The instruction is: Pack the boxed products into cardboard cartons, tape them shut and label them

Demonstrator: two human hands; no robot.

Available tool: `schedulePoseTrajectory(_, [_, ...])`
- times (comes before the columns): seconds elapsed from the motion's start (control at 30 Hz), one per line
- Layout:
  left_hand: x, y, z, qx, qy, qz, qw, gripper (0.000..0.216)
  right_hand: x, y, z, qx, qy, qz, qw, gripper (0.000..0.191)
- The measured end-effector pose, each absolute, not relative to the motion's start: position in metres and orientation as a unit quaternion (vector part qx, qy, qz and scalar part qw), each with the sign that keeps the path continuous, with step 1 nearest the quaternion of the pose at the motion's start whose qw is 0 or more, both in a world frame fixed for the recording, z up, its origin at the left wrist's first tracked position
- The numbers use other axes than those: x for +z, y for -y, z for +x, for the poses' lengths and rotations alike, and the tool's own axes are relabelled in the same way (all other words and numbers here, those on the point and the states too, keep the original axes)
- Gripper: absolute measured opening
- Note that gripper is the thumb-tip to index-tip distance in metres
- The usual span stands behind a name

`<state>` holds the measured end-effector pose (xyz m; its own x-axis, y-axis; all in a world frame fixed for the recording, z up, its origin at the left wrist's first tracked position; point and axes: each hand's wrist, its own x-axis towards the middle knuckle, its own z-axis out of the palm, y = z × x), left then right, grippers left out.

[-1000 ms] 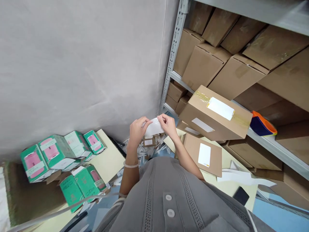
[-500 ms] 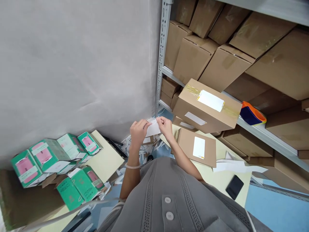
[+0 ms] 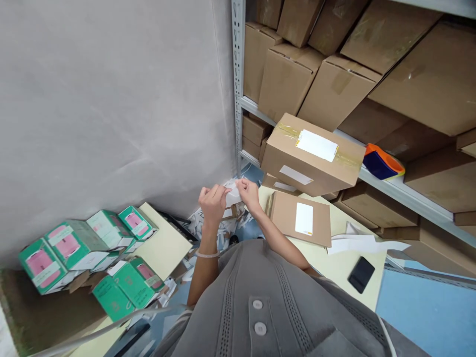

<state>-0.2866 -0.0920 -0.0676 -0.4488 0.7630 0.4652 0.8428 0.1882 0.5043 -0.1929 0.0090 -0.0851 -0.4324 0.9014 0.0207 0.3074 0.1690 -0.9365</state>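
Between my two hands is a small white paper label (image 3: 233,195), held up in front of my body. My left hand (image 3: 212,202) pinches its left side, fingers curled. On its right edge my right hand (image 3: 248,192) is closed too, thumb and fingers pressed together. Any print on the label is too small to read. To the right of my right hand lies a flat brown carton (image 3: 278,213) with a white label on its top. A larger taped carton (image 3: 275,153) with white labels stands behind it.
Green and pink boxes (image 3: 130,285) stand at the left on a pale table and by an open carton (image 3: 44,317). Paper scraps litter the floor below my hands. Right: a phone (image 3: 361,274), white paper strips (image 3: 366,244), a tape dispenser (image 3: 383,162) and shelves of cartons (image 3: 290,82).
The whole view has shifted slightly, with the shelves now a little further left. My hands still hold the label, which looks more bent now.
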Motion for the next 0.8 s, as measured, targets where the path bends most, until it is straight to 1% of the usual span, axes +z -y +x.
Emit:
schedulePoseTrajectory(0.07, [-0.067,0.098,-0.289,-0.406,0.777,-0.475,0.08,0.045,-0.093,-0.021,-0.187,0.457,0.68,-0.482,0.311,0.035])
schedulePoseTrajectory(0.13, [-0.061,0.105,-0.297,-0.453,0.786,-0.401,0.131,0.041,-0.101,-0.038,-0.172,0.437,0.642,-0.549,0.308,0.035])
schedulePoseTrajectory(0.2, [-0.053,0.112,-0.311,-0.482,0.793,-0.331,0.17,0.035,-0.108,-0.054,-0.153,0.453,0.624,-0.552,0.319,0.04])
schedulePoseTrajectory(0.27, [-0.048,0.115,-0.327,-0.493,0.805,-0.284,0.168,0.029,-0.113,-0.063,-0.14,0.466,0.629,-0.532,0.324,0.048])
schedulePoseTrajectory(0.37, [-0.057,0.112,-0.346,-0.477,0.838,-0.235,0.12,0.024,-0.117,-0.064,-0.136,0.497,0.628,-0.504,0.323,0.061])
schedulePoseTrajectory(0.43, [-0.074,0.108,-0.353,-0.454,0.859,-0.225,0.069,0.021,-0.12,-0.06,-0.14,0.549,0.604,-0.496,0.294,0.065])
schedulePoseTrajectory(0.5, [-0.094,0.103,-0.355,-0.434,0.87,-0.234,0.013,0.019,-0.122,-0.056,-0.144,0.609,0.578,-0.485,0.247,0.062])
schedulePoseTrajectory(0.57, [-0.112,0.099,-0.354,-0.417,0.873,-0.25,-0.03,0.022,-0.124,-0.055,-0.142,0.636,0.57,-0.473,0.215,0.055])
schedulePoseTrajectory(0.67, [-0.129,0.093,-0.351,-0.402,0.873,-0.268,-0.063,0.03,-0.128,-0.057,-0.126,0.612,0.584,-0.488,0.216,0.048])
schedulePoseTrajectory(0.8, [-0.14,0.082,-0.346,-0.395,0.86,-0.302,-0.116,0.037,-0.132,-0.064,-0.078,0.557,0.6,-0.524,0.235,0.058])
